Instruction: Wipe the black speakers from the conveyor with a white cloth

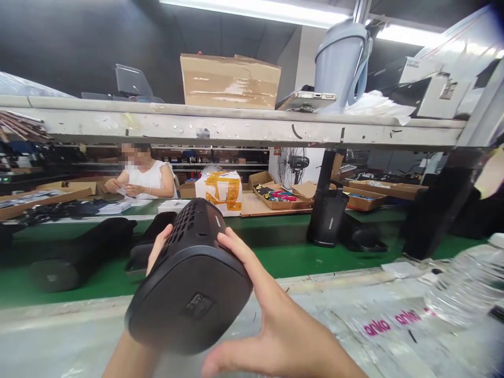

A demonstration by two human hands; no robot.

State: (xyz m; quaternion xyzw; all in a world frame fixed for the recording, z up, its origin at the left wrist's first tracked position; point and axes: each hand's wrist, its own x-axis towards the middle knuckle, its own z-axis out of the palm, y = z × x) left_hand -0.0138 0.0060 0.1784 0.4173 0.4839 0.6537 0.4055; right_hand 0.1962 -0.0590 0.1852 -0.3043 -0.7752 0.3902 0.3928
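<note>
I hold a black oval tower-shaped device point(189, 283) with a perforated grille, tilted with its flat base toward me. My left hand point(157, 249) grips its left side; only the fingertips and part of the forearm show behind it. My right hand point(275, 320) clasps its right side, fingers spread along the body and thumb under the base. The device hangs above a plastic-covered bench edge point(354, 294) in front of a green conveyor belt point(299, 257).
More black units lie on the belt at left point(79, 254), and one stands upright point(328, 218). A person in white sits across the belt point(144, 176). Cardboard trays point(275, 199), a fan point(293, 165), an overhead shelf point(236, 128) with a box, and clear bags marked "anko" point(394, 320) surround me.
</note>
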